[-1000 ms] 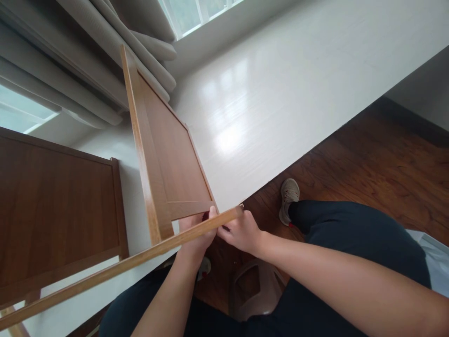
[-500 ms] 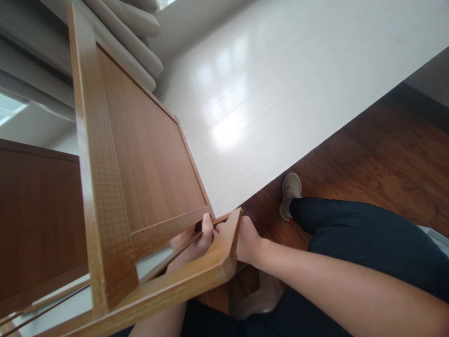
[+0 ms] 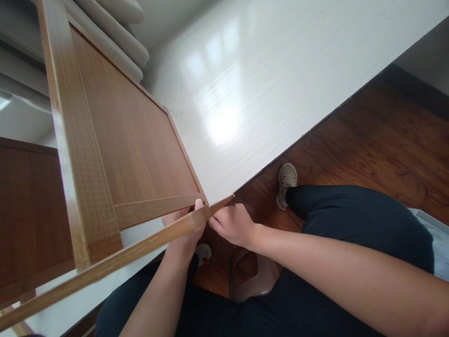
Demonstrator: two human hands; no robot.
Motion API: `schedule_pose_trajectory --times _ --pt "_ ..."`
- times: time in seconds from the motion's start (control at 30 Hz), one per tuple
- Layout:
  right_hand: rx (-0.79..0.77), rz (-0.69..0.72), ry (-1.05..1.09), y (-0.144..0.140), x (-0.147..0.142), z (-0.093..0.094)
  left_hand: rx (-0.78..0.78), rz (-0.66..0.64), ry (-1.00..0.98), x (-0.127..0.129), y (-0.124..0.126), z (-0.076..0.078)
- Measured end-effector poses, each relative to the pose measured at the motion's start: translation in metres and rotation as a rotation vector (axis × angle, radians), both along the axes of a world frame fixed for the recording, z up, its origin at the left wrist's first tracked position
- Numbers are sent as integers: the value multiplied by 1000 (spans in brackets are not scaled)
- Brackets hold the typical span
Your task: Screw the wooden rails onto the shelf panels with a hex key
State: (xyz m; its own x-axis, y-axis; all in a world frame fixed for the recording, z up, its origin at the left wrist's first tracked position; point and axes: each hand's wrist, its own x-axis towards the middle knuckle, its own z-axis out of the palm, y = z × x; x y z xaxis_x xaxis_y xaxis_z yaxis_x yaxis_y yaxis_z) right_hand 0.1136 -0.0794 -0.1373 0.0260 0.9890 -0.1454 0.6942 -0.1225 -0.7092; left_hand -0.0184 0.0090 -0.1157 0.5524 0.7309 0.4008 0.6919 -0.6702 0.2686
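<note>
A wooden furniture frame with a flat inset panel (image 3: 133,131) stands tilted on the left side of a white table. Along its lower edge runs a long wooden rail (image 3: 140,245), reaching toward the table's near edge. My left hand (image 3: 182,234) is closed around the corner where panel and rail meet; its thumb shows above the rail, and the rail hides most of its fingers. Close beside it, my right hand (image 3: 235,225) is curled against the underside of the rail's end. Whatever its fingertips hold is hidden.
The glossy white tabletop (image 3: 280,84) stretches away to the right. Another dark wooden panel (image 3: 31,215) stands at far left, with grey curtains (image 3: 122,51) behind. Below are a wood floor (image 3: 379,150), my shoe (image 3: 286,182) and a translucent bin-like object (image 3: 257,281).
The rail has tilted, so its broad face now shows as a narrow edge. Frame and panel sit further left in view. Both hands stay at the same corner, and the right hand is more exposed.
</note>
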Motion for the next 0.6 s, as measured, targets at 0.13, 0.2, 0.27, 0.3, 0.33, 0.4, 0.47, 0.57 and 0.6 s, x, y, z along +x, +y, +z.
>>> schedule_pose_trajectory --times 0.13,0.2,0.27,0.3,0.33,0.4,0.47,0.57,0.6 --pt "-73 -55 40 0 0 5 25 1 -9 1 4 0" --pt "-82 -84 83 0 0 7 11 24 -24 5 4 1" --pt "-81 -112 127 0 0 8 -24 40 -52 8 3 4" --pt "-80 -123 143 0 0 7 -50 43 -63 9 3 5" --pt "-78 -131 154 -1 0 7 -81 39 -70 9 2 6" --pt "-71 -134 168 -2 0 5 -143 31 -69 10 1 8" --pt "-60 -124 169 -5 1 4 -190 42 -60 9 1 10" --pt "-31 -107 182 -7 2 3 -259 74 -31 6 1 14" --pt "-20 -105 192 -8 3 4 -288 90 -12 4 1 16"
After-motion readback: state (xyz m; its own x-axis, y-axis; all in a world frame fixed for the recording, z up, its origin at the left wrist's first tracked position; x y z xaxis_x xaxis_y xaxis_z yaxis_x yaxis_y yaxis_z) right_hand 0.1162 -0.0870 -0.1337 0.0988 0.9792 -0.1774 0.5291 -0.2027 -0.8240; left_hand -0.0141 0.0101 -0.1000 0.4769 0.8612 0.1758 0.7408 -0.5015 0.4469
